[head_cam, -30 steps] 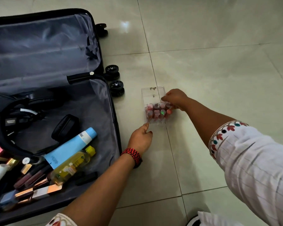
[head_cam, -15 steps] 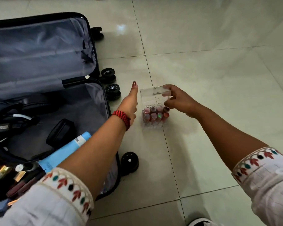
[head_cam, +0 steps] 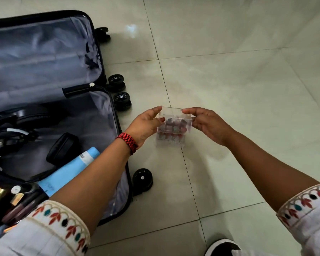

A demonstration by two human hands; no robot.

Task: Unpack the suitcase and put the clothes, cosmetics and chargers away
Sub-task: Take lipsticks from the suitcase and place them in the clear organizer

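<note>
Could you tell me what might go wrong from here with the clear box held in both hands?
The clear box is pinched only at its side walls by the left hand and right hand, so it might slip onto the tiled floor. Its top looks open, so tilting could spill the small tubes.

Contents of the clear box (head_cam: pixel 174 126) too blurred to tell apart, only reddish and dark rounded shapes behind its walls; whether resting on the floor or lifted, impossible to say. Suitcase (head_cam: pixel 44 71) cut off by the left edge, its near corner covered by the left sleeve (head_cam: pixel 44 231). Blue tube (head_cam: pixel 68 172) partly hidden under the left forearm, its print too small to read. Cosmetics (head_cam: pixel 11 202) at the lower left edge cut off and half covered. Black-and-white shoe (head_cam: pixel 222 246) cropped by the bottom edge.
</note>
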